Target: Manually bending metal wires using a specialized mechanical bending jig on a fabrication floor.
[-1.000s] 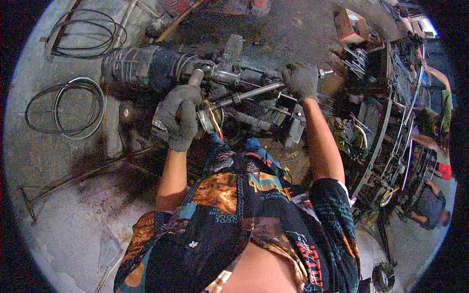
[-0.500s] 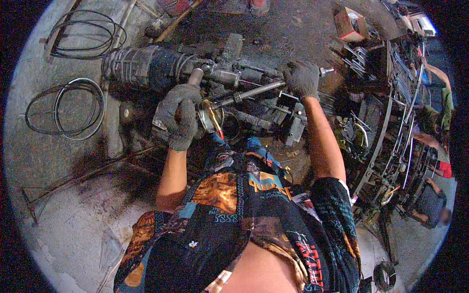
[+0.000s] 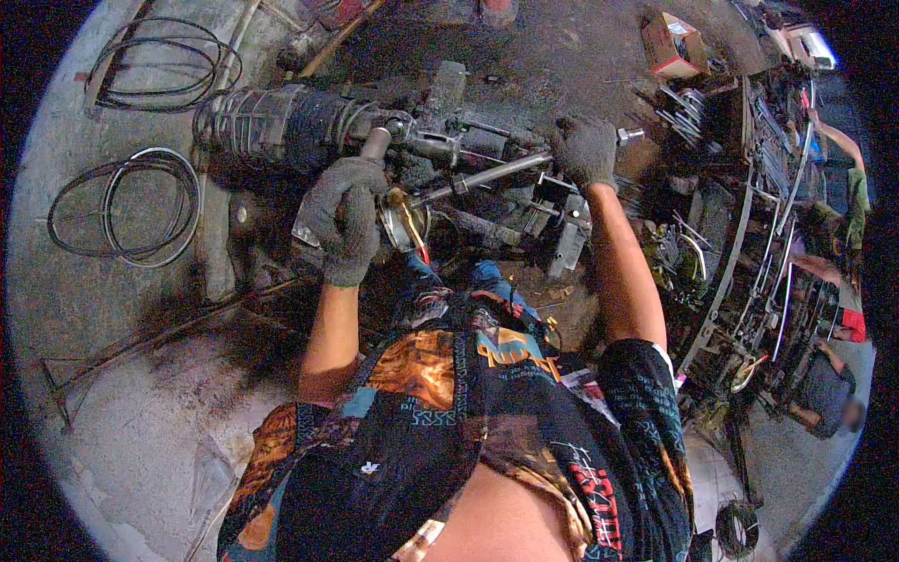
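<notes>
A greasy steering rack (image 3: pixel 309 126) with a ribbed black rubber boot at its left end lies across the dirty concrete floor. My left hand (image 3: pixel 345 214), in a dark grey glove, grips a metal part at the rack's middle, beside a round shiny fitting (image 3: pixel 403 220). My right hand (image 3: pixel 585 150), also gloved, is closed around the far end of a long steel bar (image 3: pixel 487 173) that slants from the fitting up to the right. My patterned shirt fills the lower middle of the view.
Coils of black cable (image 3: pixel 131 206) lie on the floor at left, more cable (image 3: pixel 164 61) above. A thin metal rod frame (image 3: pixel 140 342) lies lower left. Racks of metal parts (image 3: pixel 749 234) crowd the right side, where other people (image 3: pixel 833 393) sit. A cardboard box (image 3: pixel 674 42) rests top right.
Both hands keep their grips. The right hand with the bar's end has shifted very slightly; the left hand stays on the rack's middle.
</notes>
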Tool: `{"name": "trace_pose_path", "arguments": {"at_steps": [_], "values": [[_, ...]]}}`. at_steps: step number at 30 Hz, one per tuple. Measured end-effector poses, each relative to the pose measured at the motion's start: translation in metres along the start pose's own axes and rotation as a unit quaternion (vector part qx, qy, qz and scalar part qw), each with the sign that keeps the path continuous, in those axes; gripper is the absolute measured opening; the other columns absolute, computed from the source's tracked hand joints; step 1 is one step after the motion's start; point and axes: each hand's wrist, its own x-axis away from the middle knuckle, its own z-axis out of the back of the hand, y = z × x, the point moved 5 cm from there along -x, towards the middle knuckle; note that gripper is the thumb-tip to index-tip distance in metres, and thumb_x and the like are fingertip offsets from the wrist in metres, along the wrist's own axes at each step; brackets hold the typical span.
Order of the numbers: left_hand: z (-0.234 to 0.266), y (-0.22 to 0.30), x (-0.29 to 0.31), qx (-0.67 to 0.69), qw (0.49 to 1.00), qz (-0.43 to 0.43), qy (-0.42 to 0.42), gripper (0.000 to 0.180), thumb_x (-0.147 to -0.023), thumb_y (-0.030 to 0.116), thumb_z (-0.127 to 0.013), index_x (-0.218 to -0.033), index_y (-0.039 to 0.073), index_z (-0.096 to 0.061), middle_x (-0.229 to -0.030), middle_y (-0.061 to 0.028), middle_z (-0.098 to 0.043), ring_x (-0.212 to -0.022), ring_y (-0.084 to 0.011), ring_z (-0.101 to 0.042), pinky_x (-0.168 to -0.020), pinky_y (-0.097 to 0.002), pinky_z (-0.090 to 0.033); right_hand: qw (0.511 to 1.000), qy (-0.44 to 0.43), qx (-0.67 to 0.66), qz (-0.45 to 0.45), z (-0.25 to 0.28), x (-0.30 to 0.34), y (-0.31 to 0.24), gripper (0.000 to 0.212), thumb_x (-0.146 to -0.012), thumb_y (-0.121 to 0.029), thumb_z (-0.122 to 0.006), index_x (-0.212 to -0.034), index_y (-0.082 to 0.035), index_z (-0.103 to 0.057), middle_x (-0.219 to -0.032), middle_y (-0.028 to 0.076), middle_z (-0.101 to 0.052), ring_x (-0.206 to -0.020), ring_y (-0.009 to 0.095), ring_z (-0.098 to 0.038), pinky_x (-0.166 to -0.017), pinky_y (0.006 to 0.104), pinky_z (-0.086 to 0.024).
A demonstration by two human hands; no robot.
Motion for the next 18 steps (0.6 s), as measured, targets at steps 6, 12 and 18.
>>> {"name": "trace_pose_path", "arguments": {"at_steps": [6, 12, 18], "values": [[0.0, -0.004, 0.002, -0.034, 0.999, 0.012, -0.005, 0.032, -0.101, 0.031, -0.06, -0.091, 0.003, -0.07, -0.091, -0.0104, -0.071, -0.086, -0.027, -0.069, -0.081, -0.0379, -0.054, 1.0, 0.014, 0.004, 0.001, 0.002, 0.004, 0.0, 0.038, -0.088, -0.046, -0.065, -0.106, -0.017, -0.08, -0.099, 0.015, -0.075, -0.096, 0.038, -0.069, -0.087, 0.0502, -0.05], [0.001, -0.008, 0.001, -0.029, 0.999, 0.034, -0.02, 0.031, -0.101, 0.031, -0.06, -0.09, 0.003, -0.07, -0.091, -0.0106, -0.071, -0.088, -0.0271, -0.069, -0.083, -0.0374, -0.054, 0.999, 0.039, 0.008, 0.021, -0.001, 0.003, 0.004, 0.036, -0.087, -0.043, -0.066, -0.103, -0.014, -0.08, -0.102, 0.014, -0.075, -0.096, 0.038, -0.069, -0.087, 0.0491, -0.051], [0.0, 0.008, -0.006, -0.064, 0.998, 0.02, -0.012, 0.031, -0.098, 0.025, -0.048, -0.085, 0.007, -0.069, -0.089, -0.0093, -0.072, -0.084, -0.0266, -0.069, -0.081, -0.0383, -0.053, 0.999, 0.036, -0.007, 0.022, -0.003, 0.003, 0.008, 0.031, -0.086, -0.036, -0.065, -0.1, -0.012, -0.079, -0.102, 0.016, -0.075, -0.095, 0.038, -0.07, -0.086, 0.049, -0.052]]}}
